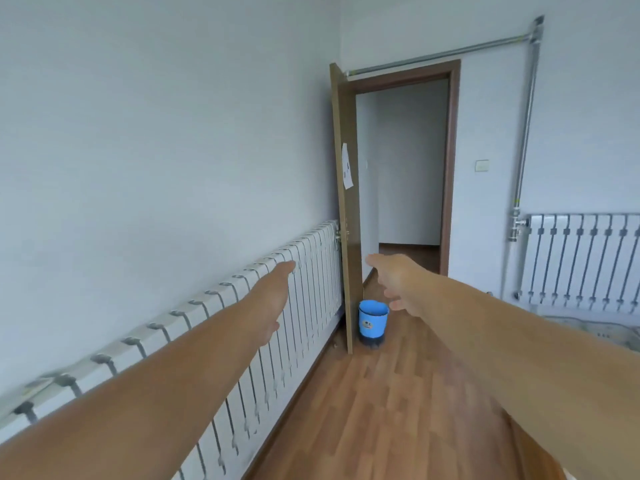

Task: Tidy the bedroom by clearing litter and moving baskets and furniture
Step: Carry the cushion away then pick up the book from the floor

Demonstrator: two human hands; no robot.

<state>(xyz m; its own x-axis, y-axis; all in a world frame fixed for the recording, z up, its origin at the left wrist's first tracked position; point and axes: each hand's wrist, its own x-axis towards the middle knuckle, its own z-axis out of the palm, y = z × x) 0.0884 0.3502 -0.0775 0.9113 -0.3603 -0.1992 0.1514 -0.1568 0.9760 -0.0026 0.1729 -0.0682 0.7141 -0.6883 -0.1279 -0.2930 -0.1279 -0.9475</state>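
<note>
Both arms reaching forward, left hand stretching out flat and empty beside the left wall radiator, right hand hanging relaxed and empty, blue bin sitting far ahead on the wood floor by the open door

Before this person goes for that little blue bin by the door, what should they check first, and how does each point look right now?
1. Both hands free: left hand and right hand hold nothing. Ok.
2. Blue bin upright on the floor: ok.
3. Path along the floor to the bin has nothing lying on it: ok.
4. Door open, its edge right beside the bin; whether they touch: cannot tell.
5. Bin's contents: cannot tell, its inside is hidden.
</note>
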